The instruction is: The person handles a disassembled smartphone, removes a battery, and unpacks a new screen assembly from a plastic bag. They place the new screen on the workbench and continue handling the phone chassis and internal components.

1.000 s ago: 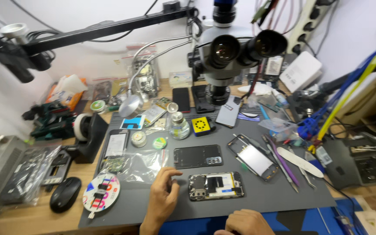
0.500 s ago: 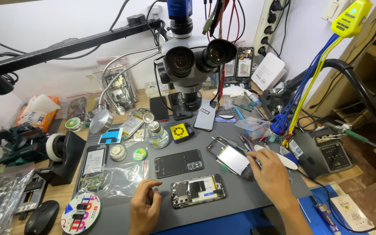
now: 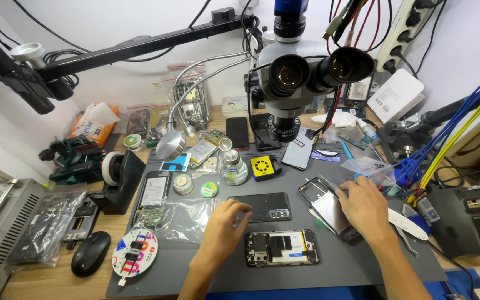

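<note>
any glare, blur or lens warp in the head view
Head view: sharp overall, no motion blur on the left hand or right hand; wide-angle warp bends the boom arm and the edges; glare patches on the phone screen and microscope eyepieces; even lighting, with soft shadows under the hands on the grey mat.

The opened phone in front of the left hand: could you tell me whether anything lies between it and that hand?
Nothing visible does. The left hand rests on the grey mat just left of the opened phone, with only bare mat between them; the black back cover lies behind.
</note>
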